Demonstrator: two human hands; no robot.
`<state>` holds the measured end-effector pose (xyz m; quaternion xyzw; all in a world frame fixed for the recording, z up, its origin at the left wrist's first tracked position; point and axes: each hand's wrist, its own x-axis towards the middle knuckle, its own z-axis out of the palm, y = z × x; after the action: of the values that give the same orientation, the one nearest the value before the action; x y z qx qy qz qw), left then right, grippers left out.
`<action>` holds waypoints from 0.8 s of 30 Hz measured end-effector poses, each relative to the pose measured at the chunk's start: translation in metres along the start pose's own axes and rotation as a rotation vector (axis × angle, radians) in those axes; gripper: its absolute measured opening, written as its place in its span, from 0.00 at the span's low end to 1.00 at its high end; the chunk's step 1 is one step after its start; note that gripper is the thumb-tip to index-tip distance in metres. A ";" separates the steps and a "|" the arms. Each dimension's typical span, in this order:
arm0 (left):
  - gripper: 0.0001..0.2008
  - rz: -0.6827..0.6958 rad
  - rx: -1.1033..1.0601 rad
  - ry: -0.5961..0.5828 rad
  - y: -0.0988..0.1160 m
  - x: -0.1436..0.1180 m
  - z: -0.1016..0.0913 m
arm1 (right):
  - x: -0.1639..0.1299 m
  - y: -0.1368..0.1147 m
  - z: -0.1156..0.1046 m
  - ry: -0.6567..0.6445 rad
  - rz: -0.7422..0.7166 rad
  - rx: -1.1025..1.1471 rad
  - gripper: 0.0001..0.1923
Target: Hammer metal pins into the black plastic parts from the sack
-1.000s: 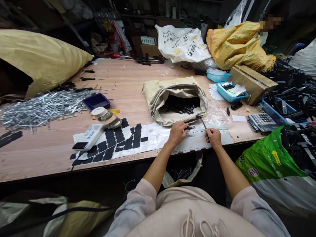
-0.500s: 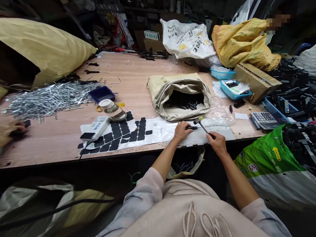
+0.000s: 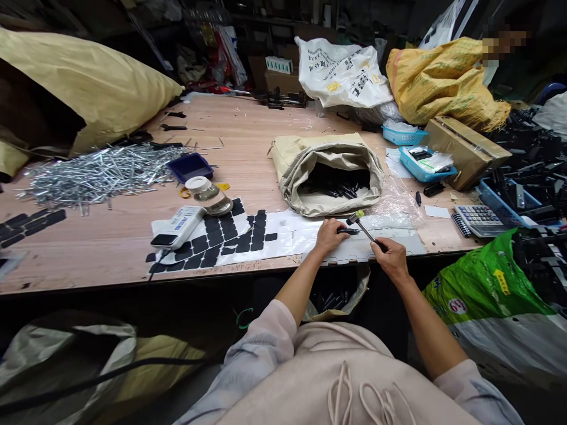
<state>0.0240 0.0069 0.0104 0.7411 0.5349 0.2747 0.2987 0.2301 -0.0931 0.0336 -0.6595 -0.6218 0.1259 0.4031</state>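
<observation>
head view — left hand (image 3: 328, 235) pins black part (image 3: 348, 231), right hand (image 3: 390, 255) grips hammer (image 3: 361, 224).

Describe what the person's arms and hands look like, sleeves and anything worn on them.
Both hands, left hand and right hand, are bare: no gloves, and no rings or watch that show. Forearms are uncovered; pale pinkish sleeves are pushed up to about the elbows.

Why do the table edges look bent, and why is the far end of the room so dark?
Head view: the wide lens bows the table edge and stretches the corners. Light falls on the tabletop, so the left hand, right hand and small hammer are sharp and bright, while the back shelves sink into shadow. The metal rods glint; a blurred patch hides a co-worker's face.
</observation>
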 end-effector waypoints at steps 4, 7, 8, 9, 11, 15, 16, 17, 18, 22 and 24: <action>0.09 -0.014 0.027 -0.005 0.002 0.000 -0.002 | 0.005 0.000 0.004 -0.069 -0.031 -0.051 0.12; 0.09 0.001 0.023 -0.013 0.003 -0.001 -0.004 | 0.013 0.005 0.005 -0.067 0.013 -0.041 0.11; 0.09 0.006 0.017 -0.014 0.003 -0.002 -0.004 | 0.017 0.007 0.005 -0.051 0.041 -0.019 0.12; 0.09 0.008 0.011 -0.013 0.002 -0.002 -0.004 | 0.021 0.010 0.005 -0.035 0.079 0.010 0.13; 0.07 0.005 0.003 -0.016 0.002 -0.002 -0.005 | 0.029 0.015 0.006 -0.006 0.177 0.082 0.16; 0.07 0.025 -0.009 -0.018 0.004 -0.003 -0.008 | 0.039 0.023 0.009 0.019 0.378 0.297 0.17; 0.06 0.048 -0.011 -0.013 0.006 -0.006 -0.010 | 0.040 0.023 0.009 0.017 0.410 0.353 0.17; 0.06 0.079 -0.013 -0.006 0.009 -0.011 -0.011 | 0.041 0.024 0.008 0.011 0.433 0.399 0.17; 0.06 0.117 -0.018 0.000 0.012 -0.019 -0.013 | 0.041 0.023 0.008 0.005 0.446 0.431 0.17; 0.08 0.300 -0.075 -0.069 0.018 -0.078 -0.015 | 0.041 0.022 0.006 -0.002 0.450 0.462 0.17; 0.09 0.338 -0.080 -0.153 0.012 -0.115 -0.011 | 0.041 0.022 0.006 -0.005 0.440 0.460 0.16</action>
<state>-0.0081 -0.1044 0.0161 0.8266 0.3672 0.2849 0.3174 0.2499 -0.0508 0.0282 -0.6694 -0.4206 0.3491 0.5031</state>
